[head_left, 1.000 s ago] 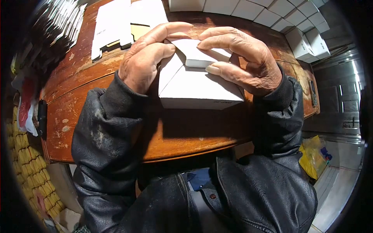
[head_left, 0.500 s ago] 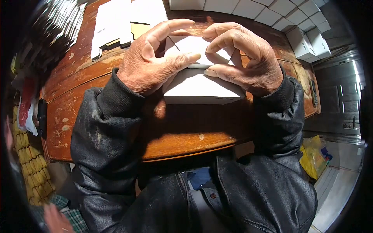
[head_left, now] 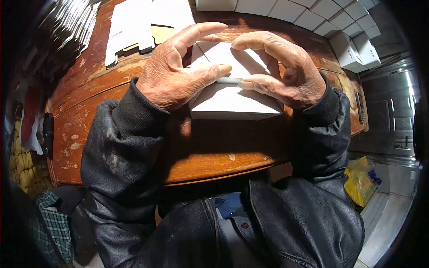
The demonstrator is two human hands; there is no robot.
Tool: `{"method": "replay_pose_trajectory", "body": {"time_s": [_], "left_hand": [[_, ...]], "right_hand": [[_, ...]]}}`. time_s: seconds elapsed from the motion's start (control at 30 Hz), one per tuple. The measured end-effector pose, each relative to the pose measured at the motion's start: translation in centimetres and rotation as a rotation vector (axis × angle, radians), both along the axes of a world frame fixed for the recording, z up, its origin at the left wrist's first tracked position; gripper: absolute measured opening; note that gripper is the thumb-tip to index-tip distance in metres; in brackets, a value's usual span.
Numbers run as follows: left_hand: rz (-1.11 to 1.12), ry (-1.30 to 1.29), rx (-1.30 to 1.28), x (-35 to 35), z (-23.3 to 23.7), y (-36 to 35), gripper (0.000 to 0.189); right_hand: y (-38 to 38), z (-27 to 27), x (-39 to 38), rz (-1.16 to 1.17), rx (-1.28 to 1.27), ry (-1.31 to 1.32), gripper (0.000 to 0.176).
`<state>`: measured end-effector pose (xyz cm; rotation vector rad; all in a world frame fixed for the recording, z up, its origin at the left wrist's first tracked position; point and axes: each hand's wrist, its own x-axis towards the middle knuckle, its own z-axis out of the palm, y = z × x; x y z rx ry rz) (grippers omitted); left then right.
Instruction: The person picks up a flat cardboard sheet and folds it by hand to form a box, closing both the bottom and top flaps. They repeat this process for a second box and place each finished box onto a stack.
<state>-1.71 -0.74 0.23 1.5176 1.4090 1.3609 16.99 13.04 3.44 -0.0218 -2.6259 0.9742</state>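
A white cardboard box (head_left: pixel 237 102) lies on the wooden table in front of me, its flaps folded at the top. My left hand (head_left: pixel 178 69) holds its left side, the thumb on the raised flap edge in the middle and the index finger stretched beyond the far edge. From the right, my right hand (head_left: pixel 286 69) grips the same box. Its thumb presses that flap edge, and its curved index finger touches the upper panel. Both thumbs are apart, with a strip of the edge between them. The other fingers are partly hidden behind the box.
Flat white box blanks (head_left: pixel 129 27) lie at the back left, beside a tall stack of flat cardboard (head_left: pixel 73 27). Finished white boxes (head_left: pixel 304 15) line the back, with two more (head_left: pixel 355 51) at the right. A plaid sleeve (head_left: pixel 56 223) of another person shows lower left.
My hands and the box have shifted very slightly right. My right index finger has moved left along the panel. At lower left, the other person's hand has left view and more plaid cloth shows.
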Motion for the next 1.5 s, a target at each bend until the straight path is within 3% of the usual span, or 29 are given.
{"method": "replay_pose_trajectory", "body": {"time_s": [0.13, 0.33, 0.67, 0.77, 0.87, 1.17, 1.27, 1.5], "left_hand": [[-0.015, 0.023, 0.014, -0.1, 0.0, 0.1, 0.065], [-0.032, -0.033, 0.007, 0.1, -0.2, 0.1, 0.063], [0.023, 0.037, -0.009, 0.0, -0.3, -0.1, 0.057], [0.026, -0.030, -0.006, 0.0, -0.7, 0.0, 0.054], [0.022, -0.058, -0.031, 0.0, -0.5, 0.0, 0.050], [0.084, -0.219, -0.007, 0.1, -1.0, 0.5, 0.039], [0.094, -0.240, -0.013, 0.1, -1.0, 0.5, 0.037], [0.135, -0.246, 0.046, 0.7, -0.9, 0.6, 0.028]], "right_hand": [[-0.2, 0.3, -0.1, -0.011, 0.206, 0.030, 0.050], [-0.4, -0.2, -0.1, -0.081, 0.290, 0.076, 0.055], [-0.6, -0.1, 0.1, -0.173, -0.194, -0.122, 0.049], [-0.2, -1.1, 0.0, -0.109, -0.051, 0.030, 0.038], [-0.8, 0.0, 0.2, -0.201, -0.286, -0.107, 0.047], [-0.6, -0.6, 0.2, -0.245, -0.274, -0.115, 0.041], [-0.2, -1.4, 0.0, -0.220, -0.162, -0.009, 0.035], [-1.0, -0.6, -0.2, -0.323, -0.141, -0.173, 0.040]]}}
